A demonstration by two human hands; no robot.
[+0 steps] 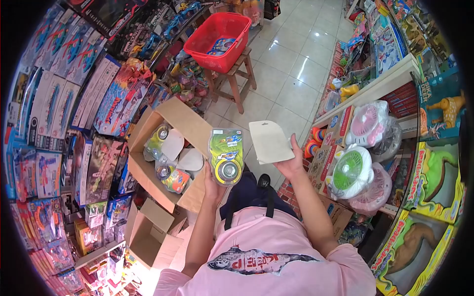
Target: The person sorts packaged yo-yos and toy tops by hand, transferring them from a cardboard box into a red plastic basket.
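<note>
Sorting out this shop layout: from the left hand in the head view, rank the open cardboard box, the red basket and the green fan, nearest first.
From the left hand:
1. Open cardboard box, just beside it, image-left.
2. Green fan, across on the image-right shelf.
3. Red basket, on the stool, farther along the aisle.

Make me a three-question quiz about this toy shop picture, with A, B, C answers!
1. Where is the red basket?
A. on a wooden stool
B. inside the cardboard box
C. on the right shelf

2. What colour is the packaged toy in the left hand?
A. mostly blue
B. green and yellow
C. all black

3. How does the card pack in the right hand face?
A. plain back to the camera
B. picture side to the camera
C. folded in half

Answers: 1 A, the basket sits on the wooden stool. 2 B, its card is green and yellow. 3 A, only a blank, pale side shows.
</note>
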